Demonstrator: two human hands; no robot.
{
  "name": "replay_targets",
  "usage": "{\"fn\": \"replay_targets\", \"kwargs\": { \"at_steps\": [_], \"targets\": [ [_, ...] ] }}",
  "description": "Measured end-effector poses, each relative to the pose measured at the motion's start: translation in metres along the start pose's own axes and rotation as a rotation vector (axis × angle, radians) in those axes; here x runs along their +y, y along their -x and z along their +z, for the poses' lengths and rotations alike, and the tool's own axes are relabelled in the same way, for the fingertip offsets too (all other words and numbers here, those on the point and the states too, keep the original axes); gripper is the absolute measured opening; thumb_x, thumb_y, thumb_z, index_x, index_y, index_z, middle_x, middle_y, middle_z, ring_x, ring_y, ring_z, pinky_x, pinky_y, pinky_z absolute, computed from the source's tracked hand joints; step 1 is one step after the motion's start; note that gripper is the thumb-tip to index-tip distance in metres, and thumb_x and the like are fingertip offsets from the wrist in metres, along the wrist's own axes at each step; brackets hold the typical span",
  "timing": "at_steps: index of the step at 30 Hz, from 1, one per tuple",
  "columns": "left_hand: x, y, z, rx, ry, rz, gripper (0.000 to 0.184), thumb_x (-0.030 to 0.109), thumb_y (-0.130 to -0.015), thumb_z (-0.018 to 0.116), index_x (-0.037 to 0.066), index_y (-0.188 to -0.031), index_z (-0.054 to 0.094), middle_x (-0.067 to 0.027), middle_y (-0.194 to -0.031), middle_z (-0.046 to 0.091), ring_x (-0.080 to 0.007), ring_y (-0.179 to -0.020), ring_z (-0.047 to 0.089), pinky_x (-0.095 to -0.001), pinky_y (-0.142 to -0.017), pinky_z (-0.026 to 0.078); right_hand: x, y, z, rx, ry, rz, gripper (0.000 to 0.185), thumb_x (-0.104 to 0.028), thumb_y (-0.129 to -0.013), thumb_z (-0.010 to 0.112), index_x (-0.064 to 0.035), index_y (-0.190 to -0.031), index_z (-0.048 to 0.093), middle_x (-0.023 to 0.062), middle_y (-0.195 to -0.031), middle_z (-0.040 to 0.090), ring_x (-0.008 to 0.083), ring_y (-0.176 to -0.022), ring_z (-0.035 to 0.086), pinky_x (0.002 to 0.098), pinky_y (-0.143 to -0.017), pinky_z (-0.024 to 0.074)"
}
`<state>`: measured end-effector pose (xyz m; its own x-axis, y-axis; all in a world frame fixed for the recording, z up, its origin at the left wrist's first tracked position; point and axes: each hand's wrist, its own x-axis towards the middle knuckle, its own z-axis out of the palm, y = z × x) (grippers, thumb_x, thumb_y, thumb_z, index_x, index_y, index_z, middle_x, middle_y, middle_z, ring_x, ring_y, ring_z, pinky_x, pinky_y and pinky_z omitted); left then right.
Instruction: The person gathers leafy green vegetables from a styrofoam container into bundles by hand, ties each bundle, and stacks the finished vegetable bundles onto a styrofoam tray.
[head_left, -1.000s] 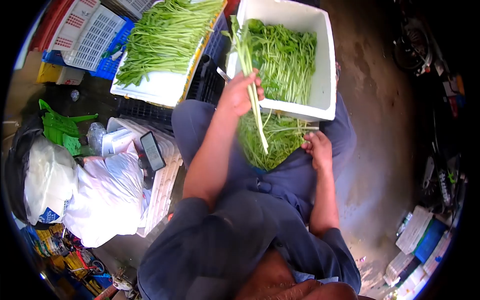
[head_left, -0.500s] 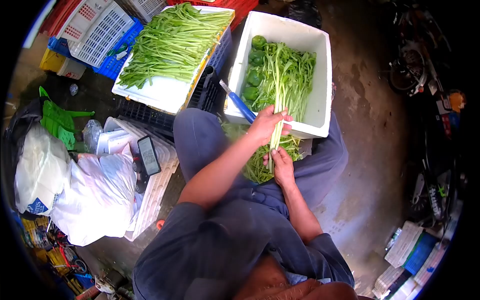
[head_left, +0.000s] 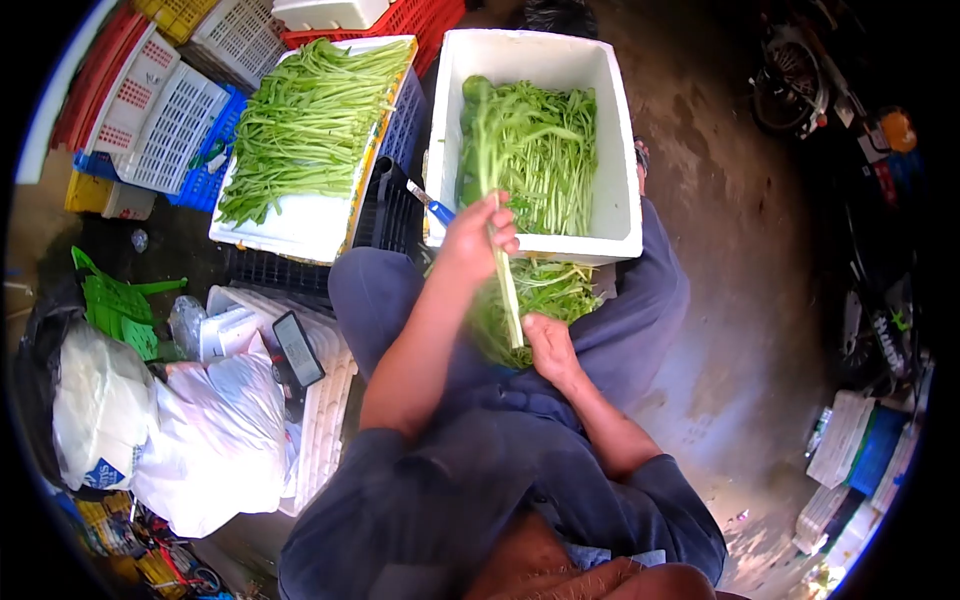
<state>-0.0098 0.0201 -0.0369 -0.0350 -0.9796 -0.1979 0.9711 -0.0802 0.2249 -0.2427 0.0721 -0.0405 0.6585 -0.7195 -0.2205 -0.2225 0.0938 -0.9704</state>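
My left hand (head_left: 478,238) is closed around a small bunch of leafy green stems (head_left: 506,290), its leafy end blurred over the white foam box (head_left: 625,170). My right hand (head_left: 552,350) is beside the cut stem ends with its fingers curled in; whether anything is in them is hidden. Inside the box lie more greens (head_left: 550,150) and several round green vegetables (head_left: 470,180), partly covered. A blue-handled knife (head_left: 438,211) rests at the box's near left corner, close to my left wrist. Loose green trimmings (head_left: 548,293) lie below the box between my legs.
At the left, a foam lid (head_left: 290,238) on dark crates carries a layer of laid-out greens (head_left: 315,120). Stacked plastic baskets (head_left: 175,120) stand farther left. A phone (head_left: 298,348) and white bags (head_left: 215,430) sit on a pale crate. A bicycle wheel (head_left: 795,90) is at right.
My left hand has moved left and slightly down with the bunch. My right hand has come off the stems and sits lower. The view has shifted a little.
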Motion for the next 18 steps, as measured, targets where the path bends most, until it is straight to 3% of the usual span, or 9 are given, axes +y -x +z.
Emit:
{"fn": "replay_targets", "kwargs": {
  "at_steps": [1,4,5,6,8,11,14,18],
  "targets": [
    [0.007,-0.001,-0.001,-0.017,0.029,-0.008,0.021,0.028,-0.103,0.057,0.013,-0.115,0.066,0.0026,-0.078,0.054,-0.0123,-0.063,0.047,-0.0299,-0.060,0.041,0.006,0.001,-0.001,-0.082,0.005,0.062,0.033,-0.028,-0.105,0.052,0.0006,-0.107,0.068,0.0074,-0.073,0.063,0.0139,-0.070,0.059,0.0302,-0.068,0.0483],
    [0.016,0.002,0.001,-0.109,0.056,-0.014,0.022,0.028,-0.106,0.052,0.012,-0.114,0.066,0.0024,-0.078,0.053,-0.0124,-0.062,0.047,-0.0292,-0.060,0.040,0.001,-0.006,-0.008,-0.131,0.236,0.066,0.038,-0.032,-0.100,0.057,-0.0043,-0.122,0.069,0.0174,-0.088,0.071,0.0293,-0.076,0.067,0.0396,-0.073,0.0534],
    [0.016,0.004,0.002,-0.136,0.059,-0.018,0.024,0.028,-0.107,0.050,0.012,-0.116,0.064,0.0023,-0.078,0.052,-0.0121,-0.062,0.047,-0.0289,-0.061,0.040,-0.010,-0.010,-0.017,-0.124,0.408,0.074,0.046,-0.039,-0.097,0.060,-0.0075,-0.130,0.065,0.0241,-0.103,0.071,0.0382,-0.088,0.069,0.0421,-0.082,0.0540],
    [0.016,0.005,0.003,-0.150,0.051,-0.020,0.024,0.029,-0.107,0.049,0.012,-0.117,0.063,0.0024,-0.078,0.052,-0.0118,-0.062,0.047,-0.0287,-0.060,0.040,-0.030,-0.020,-0.028,-0.179,0.413,0.254,0.049,-0.035,-0.095,0.064,-0.0041,-0.133,0.062,0.0257,-0.106,0.070,0.0368,-0.093,0.069,0.0407,-0.087,0.0530],
    [0.014,0.007,0.006,-0.181,0.038,-0.026,0.024,0.029,-0.107,0.049,0.012,-0.119,0.062,0.0025,-0.077,0.051,-0.0112,-0.061,0.046,-0.0283,-0.060,0.039,-0.028,-0.038,-0.035,0.110,0.360,-0.023,0.049,-0.027,-0.094,0.066,-0.0001,-0.135,0.059,0.0255,-0.106,0.068,0.0383,-0.094,0.068,0.0425,-0.085,0.0521],
    [0.007,0.008,0.009,-0.212,0.034,-0.073,0.026,0.030,-0.107,0.048,0.012,-0.121,0.060,0.0034,-0.077,0.049,-0.0102,-0.060,0.045,-0.0276,-0.058,0.039,-0.047,-0.085,-0.046,0.259,0.296,-0.266,0.043,-0.018,-0.094,0.064,0.0036,-0.131,0.059,0.0256,-0.114,0.066,0.0381,-0.096,0.068,0.0429,-0.086,0.0523],
    [0.001,0.011,0.017,-0.105,-0.043,-0.127,0.024,0.032,-0.106,0.048,0.012,-0.112,0.059,0.0036,-0.070,0.049,-0.0119,-0.054,0.042,-0.0314,-0.053,0.036,-0.065,-0.138,-0.043,0.337,0.166,-0.405,0.038,-0.017,-0.095,0.062,0.0035,-0.127,0.060,0.0233,-0.115,0.067,0.0345,-0.098,0.069,0.0402,-0.088,0.0529],
    [-0.005,0.012,0.019,-0.117,-0.030,-0.159,0.023,0.031,-0.105,0.049,0.012,-0.111,0.060,0.0032,-0.071,0.052,-0.0137,-0.053,0.045,-0.0330,-0.051,0.038,-0.061,-0.163,-0.028,0.168,-0.200,-0.235,0.035,-0.017,-0.096,0.060,0.0032,-0.124,0.061,0.0189,-0.111,0.069,0.0298,-0.095,0.069,0.0363,-0.086,0.0534]
  ]
}}
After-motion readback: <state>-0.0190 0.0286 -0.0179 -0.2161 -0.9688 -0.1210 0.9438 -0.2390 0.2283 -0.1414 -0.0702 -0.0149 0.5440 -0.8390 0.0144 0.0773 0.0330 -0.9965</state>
